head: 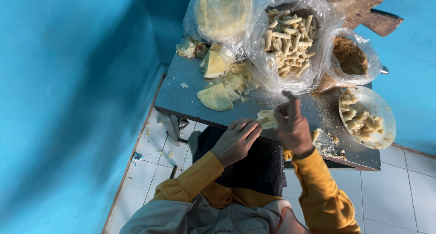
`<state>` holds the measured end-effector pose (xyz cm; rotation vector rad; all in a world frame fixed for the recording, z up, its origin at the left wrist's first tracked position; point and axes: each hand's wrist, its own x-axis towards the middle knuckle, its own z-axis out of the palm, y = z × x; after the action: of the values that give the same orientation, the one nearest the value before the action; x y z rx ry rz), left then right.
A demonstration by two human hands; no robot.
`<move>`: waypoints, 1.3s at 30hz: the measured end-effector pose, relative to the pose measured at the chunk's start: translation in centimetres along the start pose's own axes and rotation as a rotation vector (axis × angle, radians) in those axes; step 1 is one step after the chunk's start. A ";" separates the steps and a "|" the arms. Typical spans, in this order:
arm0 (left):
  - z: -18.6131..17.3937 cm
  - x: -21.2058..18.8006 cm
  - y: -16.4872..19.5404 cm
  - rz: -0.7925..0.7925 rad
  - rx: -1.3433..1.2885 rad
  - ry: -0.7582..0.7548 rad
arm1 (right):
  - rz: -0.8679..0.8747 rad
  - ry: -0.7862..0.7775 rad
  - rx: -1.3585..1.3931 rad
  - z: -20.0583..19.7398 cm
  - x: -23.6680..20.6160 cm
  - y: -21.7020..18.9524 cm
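Observation:
My left hand (235, 141) and my right hand (293, 125) meet over the near edge of a small grey table (181, 91). Both hold a pale, soft wrapper roll (267, 119) between the fingertips. My right index finger sticks up above it. Yellow sleeves cover both forearms. Just beyond, on the table, lie loose pale wrapper sheets (215, 97), one folded flat, others in scraps.
A clear bag of finished rolls (288, 39) stands at the back, beside a bag of flat wrappers (222, 11) and a bag of brown crumbs (350, 57). A white plate (383, 108) with several pieces sits at right. Blue walls close in; white tiled floor below.

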<state>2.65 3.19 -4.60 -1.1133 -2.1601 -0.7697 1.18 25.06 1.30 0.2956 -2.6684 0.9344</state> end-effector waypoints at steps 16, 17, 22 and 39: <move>-0.6 3.3 0.3 -0.235 -0.278 0.056 | 0.051 -0.192 0.694 -7.3 4.3 -0.6; -0.9 3.8 0.1 -0.304 -0.336 0.071 | 0.067 -0.295 0.577 -6.7 4.1 -1.2; -2.4 6.1 -0.4 -0.382 -0.684 0.039 | 0.163 -0.341 0.688 -5.5 3.5 -2.1; -0.5 5.8 -1.1 -0.556 -1.008 -0.149 | 0.343 -0.392 0.941 -5.0 -0.5 -2.0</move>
<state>-0.90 5.26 -0.39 -0.9854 -2.2330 -2.2470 3.22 26.77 6.01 0.2221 -2.4146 2.4285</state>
